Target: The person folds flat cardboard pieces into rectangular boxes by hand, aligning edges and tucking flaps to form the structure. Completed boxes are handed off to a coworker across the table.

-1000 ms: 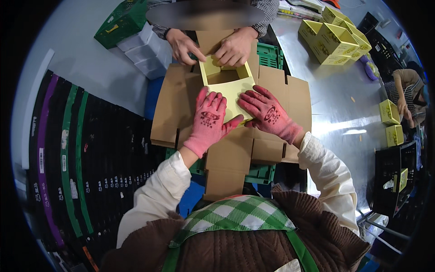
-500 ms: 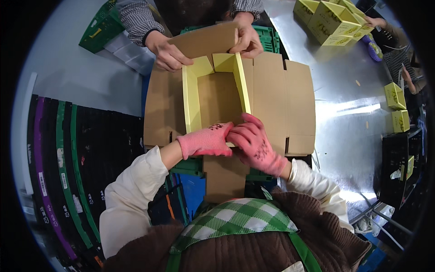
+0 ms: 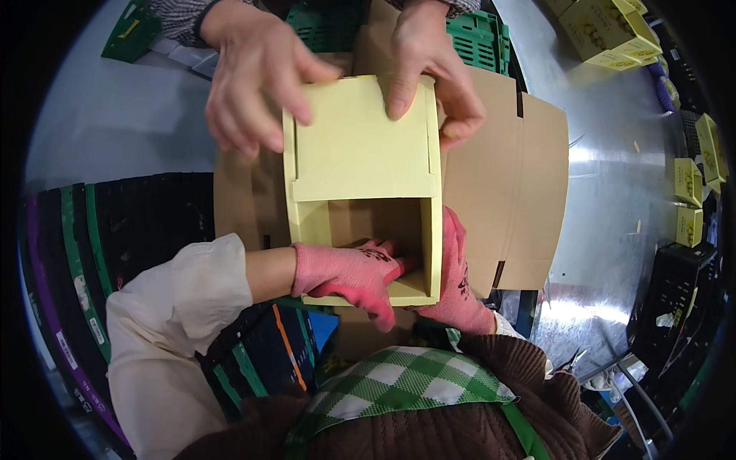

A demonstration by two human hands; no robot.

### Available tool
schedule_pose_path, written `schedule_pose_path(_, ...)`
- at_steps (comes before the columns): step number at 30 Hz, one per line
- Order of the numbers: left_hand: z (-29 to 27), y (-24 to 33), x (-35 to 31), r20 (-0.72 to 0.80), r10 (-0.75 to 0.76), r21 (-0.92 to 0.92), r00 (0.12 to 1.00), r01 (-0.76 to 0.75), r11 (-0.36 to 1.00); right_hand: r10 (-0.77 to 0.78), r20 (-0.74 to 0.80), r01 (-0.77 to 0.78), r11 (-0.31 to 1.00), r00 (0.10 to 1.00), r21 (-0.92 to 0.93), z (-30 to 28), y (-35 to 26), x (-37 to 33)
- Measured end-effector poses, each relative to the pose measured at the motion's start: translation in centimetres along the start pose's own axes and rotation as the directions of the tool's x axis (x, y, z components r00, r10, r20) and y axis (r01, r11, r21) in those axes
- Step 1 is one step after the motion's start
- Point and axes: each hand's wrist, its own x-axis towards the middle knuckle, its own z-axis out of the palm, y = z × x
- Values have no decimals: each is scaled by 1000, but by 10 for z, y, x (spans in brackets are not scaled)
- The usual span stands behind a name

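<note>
A pale yellow cardboard box (image 3: 433, 169) is in front of me, its opening showing a brown inside at the near end. A yellow panel (image 3: 360, 138) covers its far part. My left hand (image 3: 349, 276), in a pink glove, reaches over the near rim; its fingers are stretched into the box and the thumb hangs apart outside. Around the right outer wall my right hand (image 3: 460, 284), also in a pink glove, grips the box, its lower part partly hidden. Another person's hands are at the far end, one blurred hand (image 3: 257, 84) at the left and one hand (image 3: 437, 69) pressing a thumb on the panel.
Flat brown cardboard (image 3: 506, 169) lies beneath the box. Green crates (image 3: 479, 42) stand behind it. On the right, a shiny metal table (image 3: 598, 199) carries several yellow boxes (image 3: 613, 31). Stacked dark crates (image 3: 153, 215) stand at my left.
The box appears larger and closer, and the panel now covers its far part. My left fingers moved inside; my right hand shifted onto the right wall. The other person's hands came nearer.
</note>
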Motion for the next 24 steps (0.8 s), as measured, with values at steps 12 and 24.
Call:
schedule_pose_path(12,-28,11,19,219,-103,-192,970,146,970,11,-9,-11,999,1000,-52,-7,6,11)
schedule_pose_path(24,69,-18,-77,-853,522,520,3,95,849,-73,411,118,989,909,-87,-41,-83,69)
